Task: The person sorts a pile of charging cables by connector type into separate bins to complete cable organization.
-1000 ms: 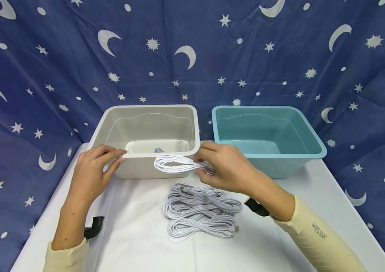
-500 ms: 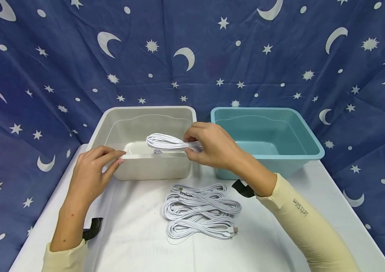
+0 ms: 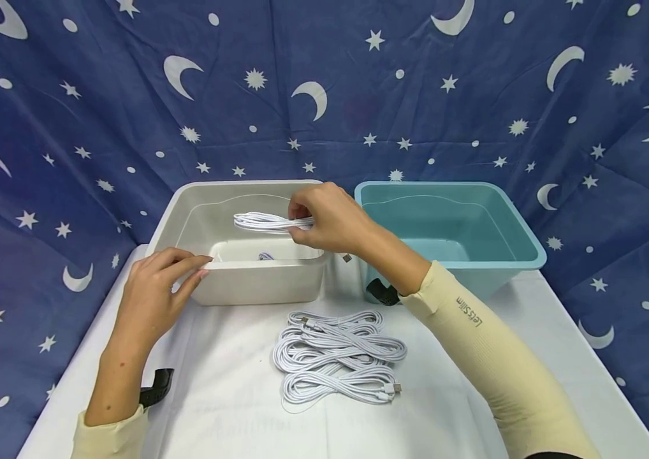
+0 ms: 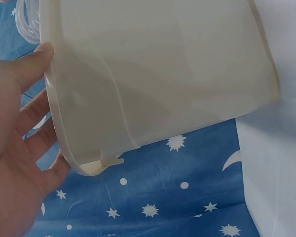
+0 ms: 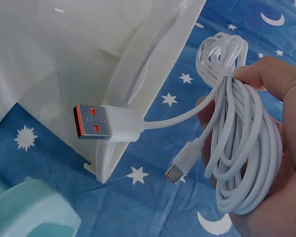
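My right hand (image 3: 330, 217) pinches a bundled white USB cable (image 3: 264, 222) over the right part of a light grey bin (image 3: 261, 280). In the right wrist view, the coiled cable (image 5: 246, 143) lies across the fingers, with its USB-A plug (image 5: 106, 123) and a smaller metal plug (image 5: 180, 165) hanging free. My left hand (image 3: 152, 293) holds the bin's front rim near its left corner; in the left wrist view, the thumb is outside the rim (image 4: 52, 98) with fingers behind it. Inside the bin, a small bit of white cable (image 3: 265, 256) shows above the front rim.
A teal bin (image 3: 451, 264) stands right of the grey one, a narrow gap between them. Several bundled white cables (image 3: 342, 354) lie overlapping on the white tablecloth (image 3: 233, 376) in front. A blue curtain with moons and stars (image 3: 347, 83) hangs close behind.
My right hand has carried the cable bundle from in front of the grey bin up over its rim, away from me and leftward. The left hand stays on the rim.
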Demonstrator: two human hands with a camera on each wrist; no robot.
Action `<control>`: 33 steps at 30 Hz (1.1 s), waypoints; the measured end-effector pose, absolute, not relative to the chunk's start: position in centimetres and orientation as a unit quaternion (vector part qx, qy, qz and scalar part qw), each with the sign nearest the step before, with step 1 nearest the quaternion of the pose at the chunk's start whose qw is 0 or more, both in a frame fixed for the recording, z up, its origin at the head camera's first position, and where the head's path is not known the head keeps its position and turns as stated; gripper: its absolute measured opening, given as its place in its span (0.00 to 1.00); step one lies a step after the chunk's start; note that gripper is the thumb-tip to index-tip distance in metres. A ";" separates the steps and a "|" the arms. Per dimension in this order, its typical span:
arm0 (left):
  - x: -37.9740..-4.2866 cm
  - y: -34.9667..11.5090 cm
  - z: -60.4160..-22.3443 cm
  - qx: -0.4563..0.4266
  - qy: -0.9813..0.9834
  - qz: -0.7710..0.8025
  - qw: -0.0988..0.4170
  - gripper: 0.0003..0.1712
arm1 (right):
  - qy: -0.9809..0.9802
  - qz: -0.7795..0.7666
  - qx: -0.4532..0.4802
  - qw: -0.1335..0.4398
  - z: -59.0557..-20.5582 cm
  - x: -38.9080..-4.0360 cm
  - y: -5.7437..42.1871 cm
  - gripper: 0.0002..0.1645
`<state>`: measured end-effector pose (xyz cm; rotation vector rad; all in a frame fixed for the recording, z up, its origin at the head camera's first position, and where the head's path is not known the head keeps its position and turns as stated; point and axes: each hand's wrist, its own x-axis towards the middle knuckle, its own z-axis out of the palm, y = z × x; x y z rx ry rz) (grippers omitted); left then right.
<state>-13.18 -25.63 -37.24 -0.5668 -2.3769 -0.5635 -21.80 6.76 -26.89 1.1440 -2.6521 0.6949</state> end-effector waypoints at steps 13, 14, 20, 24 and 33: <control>-13.1 -25.3 -37.5 -0.218 -0.899 -0.221 0.310 0.15 | -0.889 0.262 0.369 0.078 -26.0 -22.6 6.8 0.06; -13.2 -25.4 -37.4 -0.218 -0.899 -0.221 0.310 0.15 | -0.885 0.266 0.372 0.085 -25.8 -22.4 7.1 0.06; -13.1 -25.5 -37.2 -0.215 -0.900 -0.218 0.311 0.15 | -0.873 0.281 0.384 0.110 -25.3 -22.0 8.9 0.07; -13.0 -25.5 -37.3 -0.215 -0.900 -0.219 0.309 0.15 | -0.875 0.282 0.377 0.113 -25.4 -21.9 10.5 0.10; -13.1 -25.4 -37.2 -0.218 -0.899 -0.217 0.313 0.15 | -0.889 0.278 0.343 0.123 -26.2 -21.8 13.6 0.12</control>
